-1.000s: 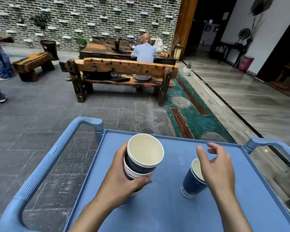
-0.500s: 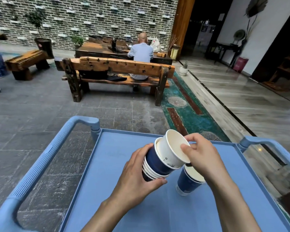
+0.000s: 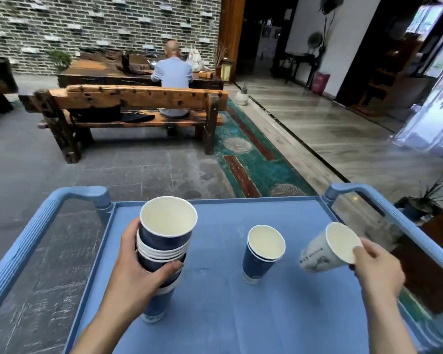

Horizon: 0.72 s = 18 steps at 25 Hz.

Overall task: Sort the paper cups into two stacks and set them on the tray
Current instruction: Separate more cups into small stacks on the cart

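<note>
My left hand (image 3: pixel 141 272) grips a tall stack of nested paper cups (image 3: pixel 164 241), mostly dark blue with white rims, held over the left part of the blue tray (image 3: pixel 215 315). A short stack of dark blue cups (image 3: pixel 260 261) stands upright on the tray's middle. My right hand (image 3: pixel 376 267) pinches the rim of a single white printed cup (image 3: pixel 325 251), tilted with its mouth toward me, above the tray's right side.
The tray tops a blue cart with handle rails at left (image 3: pixel 23 241) and right (image 3: pixel 394 218). Beyond it are a stone floor, a wooden bench (image 3: pixel 136 98) and a person seated with their back to me (image 3: pixel 173 72). A potted plant (image 3: pixel 420 203) stands at the right.
My right hand pulled the white cup off the top of the held stack and carried it to the right. My left hand brought the stack back upright and leftward.
</note>
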Motion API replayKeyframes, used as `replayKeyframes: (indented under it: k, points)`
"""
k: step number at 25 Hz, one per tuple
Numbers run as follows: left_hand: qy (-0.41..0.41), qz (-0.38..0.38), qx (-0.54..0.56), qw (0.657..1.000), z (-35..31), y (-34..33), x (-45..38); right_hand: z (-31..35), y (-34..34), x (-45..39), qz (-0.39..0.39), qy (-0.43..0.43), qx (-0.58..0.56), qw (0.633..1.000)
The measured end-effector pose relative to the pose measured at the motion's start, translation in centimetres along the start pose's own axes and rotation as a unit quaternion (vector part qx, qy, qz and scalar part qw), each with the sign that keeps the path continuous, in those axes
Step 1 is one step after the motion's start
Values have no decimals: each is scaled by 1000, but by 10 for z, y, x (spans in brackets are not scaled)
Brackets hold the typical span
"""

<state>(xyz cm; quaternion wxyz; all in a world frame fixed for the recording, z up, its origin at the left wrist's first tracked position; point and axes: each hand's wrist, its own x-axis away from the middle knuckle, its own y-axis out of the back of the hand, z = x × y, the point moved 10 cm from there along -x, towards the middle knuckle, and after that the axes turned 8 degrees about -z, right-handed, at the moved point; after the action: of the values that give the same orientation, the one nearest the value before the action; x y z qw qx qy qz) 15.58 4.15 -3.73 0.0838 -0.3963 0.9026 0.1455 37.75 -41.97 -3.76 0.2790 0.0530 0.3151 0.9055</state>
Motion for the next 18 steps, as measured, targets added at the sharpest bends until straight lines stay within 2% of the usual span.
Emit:
replayKeyframes:
  k: [5,8,10,11,12,13,15,16,17,18]
  points:
    - [5,30,-3,1000,3,-11,3,-47,-59,27,80,2,91,993]
    - [9,43,-8,999,2,-15,3,-33,-51,31,68,16,146,987]
    - [3,47,-9,999,-1,-17,4,8,-26,42,2,43,80,996]
    - [-1,55,-14,998,-3,-21,5,39,-22,57,4,62,7,998]
    - [-9,68,-21,997,-7,-27,6,74,-29,80,59,81,-68,993]
    - [-18,83,-28,996,-12,-35,8,108,-45,114,160,104,-112,975]
    - [-28,106,-38,993,-16,-45,11,151,-84,194,376,149,-95,910]
    - [-26,111,-40,993,-16,-47,12,161,-97,222,434,174,-82,880]
    - [-24,111,-42,993,-15,-47,13,170,-102,233,456,186,-86,866]
    - [-21,109,-43,993,-14,-46,14,177,-99,228,447,187,-101,869]
